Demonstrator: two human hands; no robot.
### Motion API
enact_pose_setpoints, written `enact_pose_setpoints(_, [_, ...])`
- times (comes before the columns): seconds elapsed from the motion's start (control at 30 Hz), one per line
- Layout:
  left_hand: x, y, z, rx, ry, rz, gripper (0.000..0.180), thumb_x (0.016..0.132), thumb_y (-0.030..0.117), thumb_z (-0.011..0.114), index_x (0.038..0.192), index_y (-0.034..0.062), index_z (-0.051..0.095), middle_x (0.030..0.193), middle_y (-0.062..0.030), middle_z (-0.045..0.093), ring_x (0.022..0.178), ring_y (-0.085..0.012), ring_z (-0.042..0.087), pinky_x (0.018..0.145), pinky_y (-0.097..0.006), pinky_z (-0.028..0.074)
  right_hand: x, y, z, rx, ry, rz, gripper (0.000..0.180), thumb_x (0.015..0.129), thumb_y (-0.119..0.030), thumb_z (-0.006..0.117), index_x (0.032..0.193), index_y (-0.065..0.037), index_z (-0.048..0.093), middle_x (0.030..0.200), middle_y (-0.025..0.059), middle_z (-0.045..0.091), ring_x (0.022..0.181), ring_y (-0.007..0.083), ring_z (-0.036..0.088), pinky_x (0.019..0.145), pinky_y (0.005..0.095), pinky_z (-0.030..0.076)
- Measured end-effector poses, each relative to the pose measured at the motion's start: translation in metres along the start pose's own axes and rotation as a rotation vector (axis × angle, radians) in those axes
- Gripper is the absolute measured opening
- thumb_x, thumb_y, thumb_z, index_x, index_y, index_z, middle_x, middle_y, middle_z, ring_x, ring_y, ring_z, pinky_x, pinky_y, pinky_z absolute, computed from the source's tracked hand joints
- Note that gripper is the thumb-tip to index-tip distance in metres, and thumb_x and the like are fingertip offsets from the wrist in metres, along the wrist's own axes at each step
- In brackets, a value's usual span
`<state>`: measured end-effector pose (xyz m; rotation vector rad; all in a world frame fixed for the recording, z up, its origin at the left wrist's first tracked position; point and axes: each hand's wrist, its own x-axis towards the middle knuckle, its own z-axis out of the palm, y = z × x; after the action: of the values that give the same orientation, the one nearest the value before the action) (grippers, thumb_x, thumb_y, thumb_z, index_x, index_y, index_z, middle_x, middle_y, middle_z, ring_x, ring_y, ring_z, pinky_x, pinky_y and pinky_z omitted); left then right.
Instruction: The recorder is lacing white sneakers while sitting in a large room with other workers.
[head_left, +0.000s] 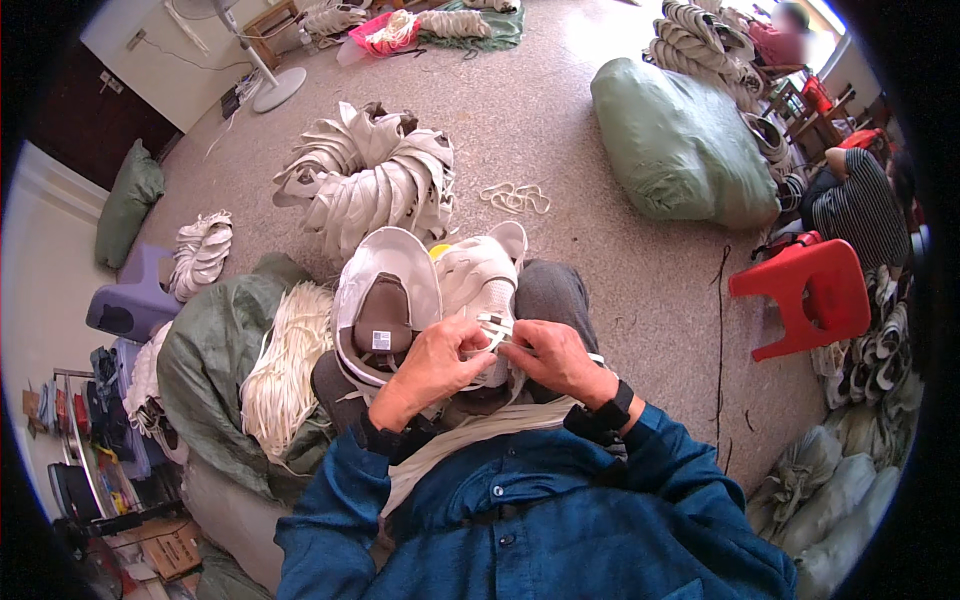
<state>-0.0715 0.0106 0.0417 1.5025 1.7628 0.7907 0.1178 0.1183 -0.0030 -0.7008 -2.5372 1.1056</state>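
Observation:
Two off-white shoe uppers rest on my lap. The right one, a laced shoe upper point(470, 272), lies under my fingers. Its neighbour, another shoe upper point(358, 262), gapes upward and shows a brown lining with a small white label. A white shoelace point(491, 322) runs through the eyelets near my fingertips. My left hand point(436, 362) pinches the lace from the left side, fingers curled. From the other side, my right hand point(560, 360) is closed on the lace too. A bundle of white laces point(480, 425) lies across my lap below the wrists.
Ahead stands a ring of stacked uppers point(320, 205), beside a loose lace point(515, 198) on the floor. More laces point(285, 375) hang over a green sack point(205, 350) at left. A bulging green sack point(680, 140), a red stool point(815, 295) and a person in stripes point(862, 205) are at right.

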Motion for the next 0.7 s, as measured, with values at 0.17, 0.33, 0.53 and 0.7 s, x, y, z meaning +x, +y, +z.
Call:
enact_pose_setpoints(0.17, [0.003,-0.004,0.003,-0.114,0.061,-0.089,0.017,0.084,0.015,0.073,0.090,-0.0006,0.071,0.077,-0.0086,0.063,0.068,-0.0176,0.059,0.065,-0.032,0.049,0.001,0.000,0.003,0.007,0.043,-0.033,0.027,0.089,-0.026,0.068,0.077,-0.005,0.057,0.072,0.0156,0.059,0.068,0.0367,0.061,0.059,0.0439,0.046])
enact_pose_setpoints(0.33, [0.009,-0.012,0.007,0.092,0.011,-0.014,0.018,0.088,0.018,0.070,0.091,0.0001,0.072,0.083,-0.0122,0.065,0.073,-0.0200,0.062,0.068,-0.033,0.049,0.001,0.001,0.003,-0.007,0.031,-0.037,0.027,0.089,-0.027,0.067,0.077,-0.005,0.057,0.074,0.0157,0.061,0.070,0.0374,0.063,0.060,0.0459,0.048])
enact_pose_setpoints(0.53, [0.007,-0.018,-0.014,-0.456,-0.253,-0.140,0.022,0.084,0.022,0.078,0.085,0.0022,0.069,0.099,-0.0026,0.055,0.087,-0.0172,0.056,0.077,-0.032,0.047,0.000,0.000,-0.001,0.013,0.048,-0.074,0.024,0.090,-0.024,0.064,0.078,-0.004,0.058,0.075,0.0173,0.061,0.072,0.0387,0.063,0.063,0.0482,0.049])
enact_pose_setpoints(0.7, [0.005,-0.030,0.011,-0.075,0.102,0.044,0.026,0.073,0.015,0.080,0.089,0.0031,0.064,0.104,-0.0104,0.054,0.099,-0.0268,0.058,0.087,-0.037,0.048,-0.008,0.008,-0.021,0.052,-0.042,-0.126,0.024,0.090,-0.020,0.063,0.077,-0.002,0.056,0.074,0.0205,0.058,0.073,0.0412,0.061,0.063,0.0486,0.048])
